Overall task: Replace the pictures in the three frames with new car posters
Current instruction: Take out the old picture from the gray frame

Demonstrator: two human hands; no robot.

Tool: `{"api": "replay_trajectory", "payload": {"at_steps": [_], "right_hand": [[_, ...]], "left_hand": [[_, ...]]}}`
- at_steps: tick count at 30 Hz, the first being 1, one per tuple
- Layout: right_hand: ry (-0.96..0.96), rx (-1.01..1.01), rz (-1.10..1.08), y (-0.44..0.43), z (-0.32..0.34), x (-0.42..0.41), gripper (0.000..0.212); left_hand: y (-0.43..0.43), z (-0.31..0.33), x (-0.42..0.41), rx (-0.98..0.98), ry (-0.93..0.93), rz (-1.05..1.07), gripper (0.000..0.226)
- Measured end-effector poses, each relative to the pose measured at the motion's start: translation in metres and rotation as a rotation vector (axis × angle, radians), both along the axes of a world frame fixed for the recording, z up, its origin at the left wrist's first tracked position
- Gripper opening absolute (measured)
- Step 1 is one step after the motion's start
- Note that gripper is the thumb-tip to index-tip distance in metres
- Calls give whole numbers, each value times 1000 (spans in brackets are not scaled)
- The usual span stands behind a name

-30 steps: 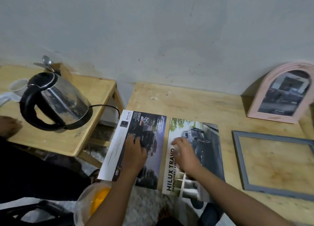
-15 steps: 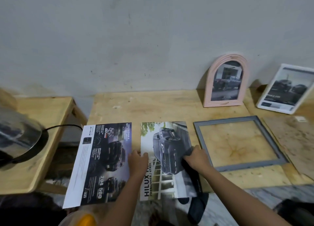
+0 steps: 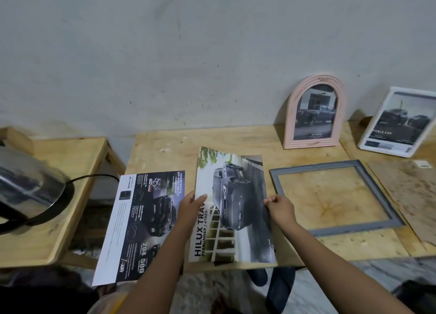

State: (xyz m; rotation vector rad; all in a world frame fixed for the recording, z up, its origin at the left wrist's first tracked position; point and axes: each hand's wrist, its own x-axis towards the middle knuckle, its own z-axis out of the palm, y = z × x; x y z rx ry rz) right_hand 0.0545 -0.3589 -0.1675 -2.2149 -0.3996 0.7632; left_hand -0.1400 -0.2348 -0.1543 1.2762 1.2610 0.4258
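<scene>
I hold a Hilux car poster (image 3: 232, 207) by both side edges: my left hand (image 3: 191, 206) grips its left edge, my right hand (image 3: 280, 206) pinches its right edge. Its far end is lifted off the wooden table (image 3: 236, 141). A darker car poster (image 3: 144, 221) lies flat to the left, hanging over the table's front edge. An empty grey square frame (image 3: 368, 195) lies flat just right of my right hand. A pink arched frame (image 3: 313, 113) and a white rectangular frame (image 3: 398, 123) lean against the wall, each with a car picture inside.
A steel kettle (image 3: 26, 188) with a black cord sits on a lower wooden side table (image 3: 70, 195) at the left. A brown backing board (image 3: 410, 195) lies right of the grey frame. Dark slippers (image 3: 278, 287) rest on the floor under the table's front edge.
My left hand left the dark poster and took the Hilux poster's left edge. My right hand slid to its right edge, and the poster's far end has lifted. My view swung right.
</scene>
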Motion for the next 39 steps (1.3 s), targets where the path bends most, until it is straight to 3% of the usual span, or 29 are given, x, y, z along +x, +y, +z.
{"api": "replay_trajectory", "payload": {"at_steps": [6,10,12,16,21,25,28,30,33,36,39], "right_hand": [[33,120,-52,0,12,12,16],[36,180,-67,3,26,25,5],[39,203,-49,7,32,33,15],[114,314,-29,18,63,55,36],[431,557,-75,17,117,105,40],[747,860,-75,-11,161,163,34],[865,967,-57,-55,176,204,52],[848,896,-42,-89,172,230,56],[716,605,-9,-128,142,260,32],[493,243,15,-151,95,275,12],[182,-26,72,-168,51,282,7]], "left_hand": [[0,27,5,-246,-164,-225,14],[10,70,27,-229,-233,-263,32],[11,94,43,-181,-283,-281,38],[-7,144,84,88,-202,-400,44],[-50,182,145,494,-135,-544,47],[-82,176,188,907,222,-739,63],[-108,157,215,1105,474,-821,72],[-124,133,231,1116,558,-873,76],[-153,89,246,1010,569,-959,80],[-182,38,256,1067,540,-986,74],[-202,0,256,784,667,-1105,65]]}}
